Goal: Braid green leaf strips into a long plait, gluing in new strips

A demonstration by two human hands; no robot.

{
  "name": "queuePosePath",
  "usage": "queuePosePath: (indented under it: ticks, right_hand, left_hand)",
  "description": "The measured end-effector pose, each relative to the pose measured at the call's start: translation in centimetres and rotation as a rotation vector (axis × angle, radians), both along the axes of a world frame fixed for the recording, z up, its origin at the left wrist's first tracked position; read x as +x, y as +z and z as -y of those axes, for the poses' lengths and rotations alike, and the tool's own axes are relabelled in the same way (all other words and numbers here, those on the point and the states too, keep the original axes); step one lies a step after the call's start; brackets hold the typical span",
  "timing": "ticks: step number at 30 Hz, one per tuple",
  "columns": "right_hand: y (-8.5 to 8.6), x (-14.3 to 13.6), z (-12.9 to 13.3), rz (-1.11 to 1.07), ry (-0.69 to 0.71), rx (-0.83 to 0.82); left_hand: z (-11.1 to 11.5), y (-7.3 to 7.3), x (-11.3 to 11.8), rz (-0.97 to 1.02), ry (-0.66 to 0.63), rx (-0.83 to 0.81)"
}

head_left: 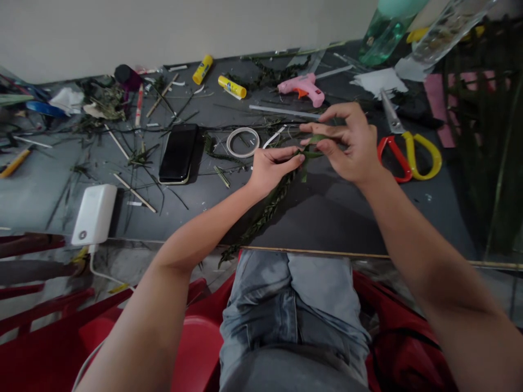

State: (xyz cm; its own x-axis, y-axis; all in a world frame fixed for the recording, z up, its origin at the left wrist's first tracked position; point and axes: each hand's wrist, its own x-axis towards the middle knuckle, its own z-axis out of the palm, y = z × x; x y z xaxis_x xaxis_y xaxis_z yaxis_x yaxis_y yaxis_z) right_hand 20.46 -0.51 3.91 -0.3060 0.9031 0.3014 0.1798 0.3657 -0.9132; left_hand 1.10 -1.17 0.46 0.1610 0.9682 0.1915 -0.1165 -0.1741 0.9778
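Observation:
A dark green braided strand of leaves [272, 209] runs from the fingertips down over the table's front edge. Its upper end is pinched between the thumb and fingers of my left hand [272, 170]. Close on the right, my right hand [349, 144] has its thumb and a finger on a green leaf strip [312, 154], with the other fingers raised and curved. A short piece of the strip hangs below the pinch. The exact contact at the right fingertips is partly hidden.
Behind my hands lie a pink glue gun [304, 89], a tape ring [242, 142] and glue sticks [232, 86]. Red-and-yellow scissors [402, 155] lie right; a phone [178, 154] and white power bank [95, 214] left. Bottles [388, 35] stand back right.

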Motion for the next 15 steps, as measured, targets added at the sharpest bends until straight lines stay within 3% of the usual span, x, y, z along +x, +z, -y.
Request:
queuePosePath:
  ticks: [4,9,15]
  right_hand:
    - [0.0,-0.3,0.2,0.093,-0.092,0.19]
    - [1.2,-0.5,0.9,0.262,-0.209,0.443]
    - [0.7,-1.3,1.5,0.083,-0.229,0.245]
  left_hand:
    - [0.1,0.0,0.1,-0.028,-0.008,-0.018]
    - [-0.8,-0.2,-0.3,-0.076,0.103,0.029]
    - [-2.2,0.0,-1.5,-0.255,0.217,0.14]
